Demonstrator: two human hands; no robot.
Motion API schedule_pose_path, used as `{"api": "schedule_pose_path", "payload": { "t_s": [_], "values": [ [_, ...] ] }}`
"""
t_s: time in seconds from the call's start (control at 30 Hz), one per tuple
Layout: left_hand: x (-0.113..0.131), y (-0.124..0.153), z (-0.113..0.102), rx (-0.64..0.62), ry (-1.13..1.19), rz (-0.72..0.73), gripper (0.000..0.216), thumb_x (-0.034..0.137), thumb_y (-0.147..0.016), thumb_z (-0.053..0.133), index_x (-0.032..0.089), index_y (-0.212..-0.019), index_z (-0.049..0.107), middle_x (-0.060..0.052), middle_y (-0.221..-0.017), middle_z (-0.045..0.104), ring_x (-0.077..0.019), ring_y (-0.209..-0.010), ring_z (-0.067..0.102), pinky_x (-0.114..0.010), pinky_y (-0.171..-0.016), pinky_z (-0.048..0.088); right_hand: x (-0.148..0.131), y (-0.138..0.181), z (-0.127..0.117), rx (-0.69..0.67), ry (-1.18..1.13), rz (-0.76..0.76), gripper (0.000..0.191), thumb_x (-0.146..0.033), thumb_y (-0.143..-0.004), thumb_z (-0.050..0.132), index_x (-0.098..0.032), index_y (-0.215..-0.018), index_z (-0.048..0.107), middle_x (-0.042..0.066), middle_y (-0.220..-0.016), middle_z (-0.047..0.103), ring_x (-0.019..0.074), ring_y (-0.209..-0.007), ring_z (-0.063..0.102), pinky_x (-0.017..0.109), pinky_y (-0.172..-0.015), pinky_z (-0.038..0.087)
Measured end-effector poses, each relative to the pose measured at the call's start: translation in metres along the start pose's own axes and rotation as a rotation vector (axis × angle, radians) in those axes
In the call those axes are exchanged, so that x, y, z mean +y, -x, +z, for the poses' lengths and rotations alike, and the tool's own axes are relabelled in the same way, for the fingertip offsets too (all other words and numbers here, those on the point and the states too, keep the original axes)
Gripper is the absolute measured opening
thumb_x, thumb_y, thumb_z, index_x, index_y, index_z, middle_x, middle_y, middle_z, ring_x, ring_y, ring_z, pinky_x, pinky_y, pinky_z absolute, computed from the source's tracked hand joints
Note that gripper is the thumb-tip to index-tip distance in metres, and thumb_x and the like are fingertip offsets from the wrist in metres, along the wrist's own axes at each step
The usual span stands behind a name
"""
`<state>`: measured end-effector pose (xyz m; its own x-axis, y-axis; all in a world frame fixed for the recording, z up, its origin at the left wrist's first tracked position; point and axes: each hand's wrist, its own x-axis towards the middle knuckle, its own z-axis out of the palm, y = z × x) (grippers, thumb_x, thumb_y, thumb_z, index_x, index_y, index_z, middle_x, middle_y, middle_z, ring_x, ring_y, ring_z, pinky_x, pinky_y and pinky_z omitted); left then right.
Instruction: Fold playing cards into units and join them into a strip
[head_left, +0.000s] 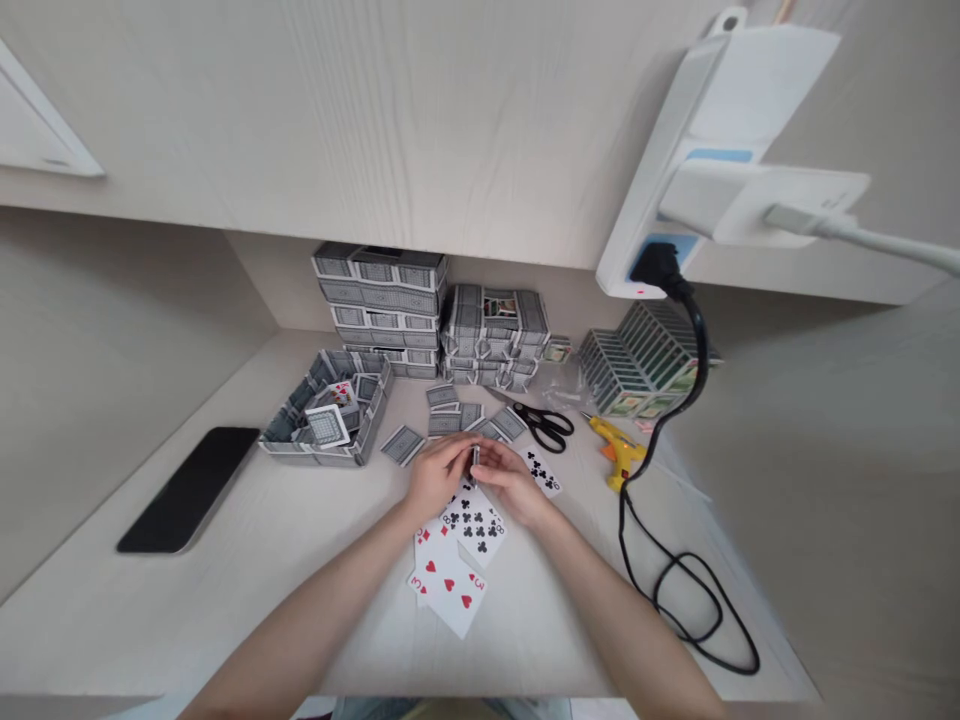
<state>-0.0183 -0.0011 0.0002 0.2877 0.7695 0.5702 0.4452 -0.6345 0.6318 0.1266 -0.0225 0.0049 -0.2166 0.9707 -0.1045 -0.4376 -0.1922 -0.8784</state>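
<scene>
Both of my hands meet in the middle of the desk around a small playing card [475, 458], seen nearly edge-on and perhaps folded. My left hand [439, 475] pinches it from the left, and the fingers of my right hand [511, 478] close on it from the right. Below them, face-up cards overlap: an eight of clubs [480, 525] and a three of hearts [448, 592]. Another clubs card [540, 472] lies beside my right hand. Just beyond my fingers are several face-down grey-backed cards [444, 422], with one more [403, 445] to the left.
A box built of cards [360, 440] holds loose pieces at left, near a black phone [187, 490]. Card-built blocks [382, 290] stand along the back. Scissors [551, 428], a yellow glue gun [619, 450] and its black cable [701, 640] lie right, below a power strip [675, 170].
</scene>
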Motion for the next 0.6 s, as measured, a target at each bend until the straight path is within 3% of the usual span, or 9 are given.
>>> {"api": "schedule_pose_path", "payload": {
  "t_s": [0.6],
  "values": [
    [-0.0010, 0.0037, -0.0022, 0.014, -0.043, -0.064, 0.028, 0.009, -0.082, 0.039, 0.021, -0.094, 0.061, 0.000, -0.091, 0.068, -0.0129, -0.083, 0.063, -0.028, -0.075, 0.051, 0.0000, 0.0030, 0.0017, -0.040, -0.170, 0.052, 0.036, -0.017, -0.058, 0.074, -0.016, -0.092, 0.061, 0.007, -0.094, 0.065, 0.0230, -0.089, 0.061, 0.040, -0.082, 0.046]
  ]
}}
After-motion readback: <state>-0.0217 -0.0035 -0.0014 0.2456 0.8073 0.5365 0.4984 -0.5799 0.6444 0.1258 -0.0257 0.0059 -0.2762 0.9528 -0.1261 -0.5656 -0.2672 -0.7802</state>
